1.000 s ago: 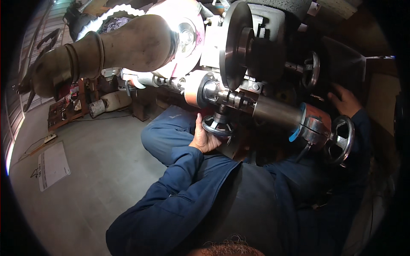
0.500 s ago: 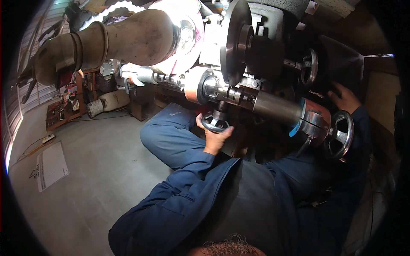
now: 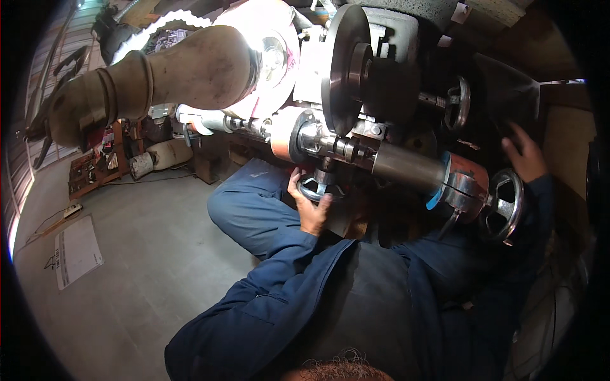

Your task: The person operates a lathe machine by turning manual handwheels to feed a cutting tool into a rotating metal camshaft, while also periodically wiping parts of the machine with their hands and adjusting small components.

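My left hand [image 3: 310, 209] is at the small metal handwheel [image 3: 321, 188] below the machine's slide. Its fingers lie round the wheel's left rim, and the thumb stands up in front. My right hand [image 3: 526, 157] is raised at the far right with fingers stretched apart, holding nothing. It is nearest to the large chromed handwheel [image 3: 506, 206] at the end of the orange and grey clamp housing [image 3: 467, 184]. A dark steel cylinder [image 3: 408, 165] runs into that housing. Above the slide stands a big dark disc wheel [image 3: 343, 70].
A thick, stained jointed duct [image 3: 190, 68] crosses the upper left toward a brightly lit round guard. Another handwheel [image 3: 459, 103] sits at the back right. On the floor lie a white sign [image 3: 79, 251] and a power strip [image 3: 72, 209], near a wooden tool rack [image 3: 95, 168].
My left hand has slid left along the handwheel, its thumb moving off the right side. My right hand has lifted slightly away to the right, fingers more upright. The view has shifted a little.
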A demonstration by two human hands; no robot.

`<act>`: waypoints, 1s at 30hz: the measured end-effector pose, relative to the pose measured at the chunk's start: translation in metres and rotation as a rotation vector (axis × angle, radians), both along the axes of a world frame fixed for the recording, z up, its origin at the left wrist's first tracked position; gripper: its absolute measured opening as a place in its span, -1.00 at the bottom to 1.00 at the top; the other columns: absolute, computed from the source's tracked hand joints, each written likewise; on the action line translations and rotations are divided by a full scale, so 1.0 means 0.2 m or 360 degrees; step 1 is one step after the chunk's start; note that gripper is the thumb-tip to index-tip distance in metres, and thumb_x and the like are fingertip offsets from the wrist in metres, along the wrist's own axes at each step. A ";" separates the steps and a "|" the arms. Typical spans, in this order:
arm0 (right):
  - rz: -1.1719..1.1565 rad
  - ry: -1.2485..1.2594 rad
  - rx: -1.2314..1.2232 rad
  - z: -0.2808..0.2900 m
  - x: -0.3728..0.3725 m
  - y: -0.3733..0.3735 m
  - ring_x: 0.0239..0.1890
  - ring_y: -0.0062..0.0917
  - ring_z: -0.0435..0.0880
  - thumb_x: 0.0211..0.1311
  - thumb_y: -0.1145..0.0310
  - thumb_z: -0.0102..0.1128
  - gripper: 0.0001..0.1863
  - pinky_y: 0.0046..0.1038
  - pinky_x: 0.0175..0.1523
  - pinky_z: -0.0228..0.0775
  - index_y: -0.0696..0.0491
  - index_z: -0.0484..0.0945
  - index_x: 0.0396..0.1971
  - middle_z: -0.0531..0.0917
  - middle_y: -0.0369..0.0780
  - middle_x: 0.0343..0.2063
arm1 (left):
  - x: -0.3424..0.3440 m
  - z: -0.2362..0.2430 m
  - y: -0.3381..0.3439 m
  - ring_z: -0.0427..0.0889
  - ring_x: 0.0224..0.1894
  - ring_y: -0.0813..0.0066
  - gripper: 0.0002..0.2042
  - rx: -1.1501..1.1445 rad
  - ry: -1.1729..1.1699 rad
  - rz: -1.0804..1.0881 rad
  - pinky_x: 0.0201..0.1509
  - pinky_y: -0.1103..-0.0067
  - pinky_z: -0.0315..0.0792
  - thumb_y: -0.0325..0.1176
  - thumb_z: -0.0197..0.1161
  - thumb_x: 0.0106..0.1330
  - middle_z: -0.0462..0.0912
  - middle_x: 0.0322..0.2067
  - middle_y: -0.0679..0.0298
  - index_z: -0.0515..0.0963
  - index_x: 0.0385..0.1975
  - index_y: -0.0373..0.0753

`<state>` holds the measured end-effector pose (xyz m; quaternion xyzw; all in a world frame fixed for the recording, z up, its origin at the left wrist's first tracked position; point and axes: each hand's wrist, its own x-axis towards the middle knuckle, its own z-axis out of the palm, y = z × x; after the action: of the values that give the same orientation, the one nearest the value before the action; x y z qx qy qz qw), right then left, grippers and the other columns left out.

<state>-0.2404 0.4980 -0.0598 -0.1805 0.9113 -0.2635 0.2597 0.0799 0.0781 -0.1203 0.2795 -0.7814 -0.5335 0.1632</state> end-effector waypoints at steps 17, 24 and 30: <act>-0.0783 0.0840 -0.0429 0.51 0.75 -0.47 0.24 -0.15 0.46 0.51 0.24 -0.18 -0.43 -0.29 0.30 0.30 0.39 0.17 0.30 0.42 0.17 0.17 | -0.10 0.09 -0.16 0.51 0.02 0.29 -0.40 -0.0182 -0.0221 -0.0264 0.14 0.46 0.38 -0.07 0.48 0.00 0.47 0.03 0.08 0.42 -0.07 -0.35; -0.0742 0.0848 -0.0336 0.52 0.71 -0.48 0.21 -0.18 0.50 0.54 0.33 -0.27 -0.52 -0.35 0.28 0.32 0.36 0.26 0.26 0.46 0.12 0.16 | -0.11 0.13 -0.14 0.45 0.06 0.40 -0.28 -0.0083 -0.0318 -0.0273 0.18 0.49 0.32 0.10 0.46 0.03 0.42 0.06 0.17 0.38 0.00 -0.34; -0.0726 0.0687 -0.0253 0.55 0.67 -0.44 0.18 -0.21 0.54 0.51 0.36 -0.23 -0.56 -0.37 0.24 0.35 0.32 0.34 0.22 0.52 0.06 0.14 | -0.12 0.12 -0.13 0.46 0.06 0.40 -0.30 -0.0103 -0.0288 -0.0265 0.18 0.49 0.32 0.09 0.46 0.02 0.42 0.07 0.17 0.40 -0.02 -0.35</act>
<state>-0.1065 0.4097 0.0500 -0.0431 0.9389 -0.3409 -0.0203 0.0567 0.0511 -0.0962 0.2552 -0.8303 -0.4923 0.0559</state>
